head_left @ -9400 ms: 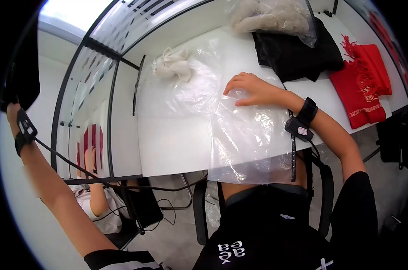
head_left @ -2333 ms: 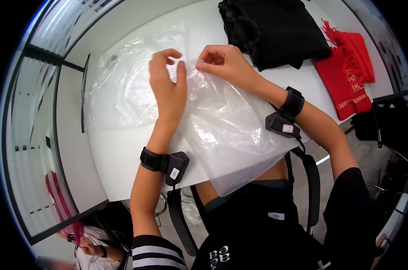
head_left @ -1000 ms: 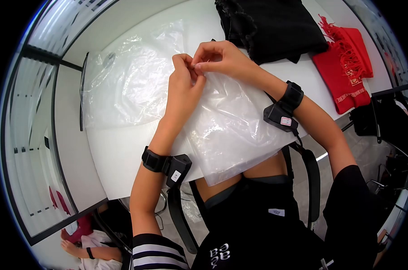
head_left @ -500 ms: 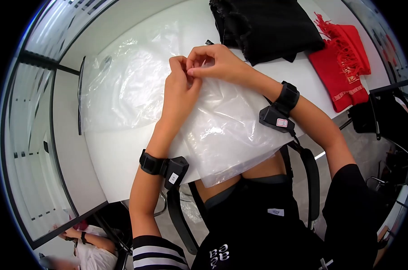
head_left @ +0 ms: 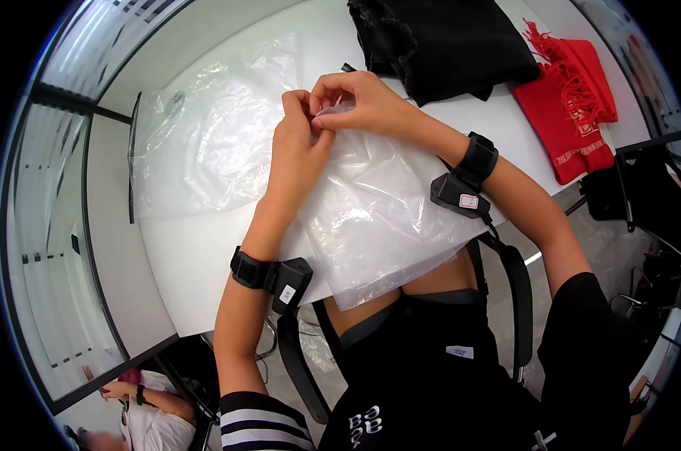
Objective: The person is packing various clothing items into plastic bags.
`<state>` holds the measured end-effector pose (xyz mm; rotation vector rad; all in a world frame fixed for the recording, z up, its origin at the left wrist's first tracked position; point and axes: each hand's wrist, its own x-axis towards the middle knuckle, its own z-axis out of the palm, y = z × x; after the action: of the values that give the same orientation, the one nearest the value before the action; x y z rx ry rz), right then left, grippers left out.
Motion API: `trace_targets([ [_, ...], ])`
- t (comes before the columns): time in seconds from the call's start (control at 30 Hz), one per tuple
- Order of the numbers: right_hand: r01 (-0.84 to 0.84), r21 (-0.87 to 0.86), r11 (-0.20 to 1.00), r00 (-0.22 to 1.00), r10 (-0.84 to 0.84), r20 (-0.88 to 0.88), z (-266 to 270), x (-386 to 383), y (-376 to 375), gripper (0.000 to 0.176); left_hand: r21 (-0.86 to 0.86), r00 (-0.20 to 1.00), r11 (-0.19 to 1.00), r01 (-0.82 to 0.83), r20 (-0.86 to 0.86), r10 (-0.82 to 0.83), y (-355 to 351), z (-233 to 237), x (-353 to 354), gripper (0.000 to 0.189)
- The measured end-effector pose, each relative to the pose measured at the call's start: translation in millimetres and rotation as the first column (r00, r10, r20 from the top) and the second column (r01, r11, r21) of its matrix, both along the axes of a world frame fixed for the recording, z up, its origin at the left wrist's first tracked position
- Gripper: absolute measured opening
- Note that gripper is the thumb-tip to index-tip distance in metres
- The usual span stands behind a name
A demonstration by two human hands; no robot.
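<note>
A clear plastic bag (head_left: 385, 210) lies over the near edge of the white table and hangs toward my lap. Its upper edge is pinched between the fingers of my left hand (head_left: 299, 139) and my right hand (head_left: 359, 105), which are close together, fingertips almost touching. A bit of plastic pokes up between the fingers of my right hand. Left of my hands, another clear plastic sheet or bag (head_left: 213, 143) is spread on the table, wrinkled and shiny.
Folded black cloth (head_left: 453, 45) lies at the table's far side, with a red fringed scarf (head_left: 555, 124) to its right. The white table (head_left: 183, 278) has a partition on its left. Another person (head_left: 156, 413) sits at the lower left. Chair armrests flank my lap.
My hands stay nearly in place at the bag's edge. More plastic now shows between the fingers of my right hand. The other person's hands at the lower left have shifted slightly.
</note>
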<state>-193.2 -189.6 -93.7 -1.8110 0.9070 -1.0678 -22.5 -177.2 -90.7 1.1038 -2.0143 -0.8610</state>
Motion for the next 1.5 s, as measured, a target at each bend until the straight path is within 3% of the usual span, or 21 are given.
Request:
trace_targets([
  [0.37,0.045,0.051,0.998,0.998,-0.046,0.035,4.8,2.7,1.9,0.017,0.013,1.0,1.0,0.009,-0.005,-0.009,-1.5,-0.1,0.8,0.03],
  [0.43,0.046,0.029,0.999,0.999,-0.047,0.025,4.2,2.4,1.0,0.017,-0.074,0.999,0.997,0.023,-0.03,-0.025,-2.2,-1.2,-0.1,0.03],
  [0.7,0.053,-0.012,0.999,0.998,-0.053,0.023,0.4,2.7,-0.7,0.017,0.006,1.0,1.0,0.001,0.004,-0.001,-1.5,1.1,-0.2,0.029],
  [0.8,0.086,0.067,0.994,0.996,-0.086,-0.004,2.2,3.1,1.0,0.018,0.026,1.0,1.0,0.002,0.007,-0.002,0.6,2.0,0.8,0.028],
  [1.5,0.041,0.001,0.999,0.998,-0.041,0.049,-0.6,2.1,-0.6,0.021,-0.01,1.0,1.0,0.003,0.017,-0.003,-0.9,1.4,0.1,0.027],
])
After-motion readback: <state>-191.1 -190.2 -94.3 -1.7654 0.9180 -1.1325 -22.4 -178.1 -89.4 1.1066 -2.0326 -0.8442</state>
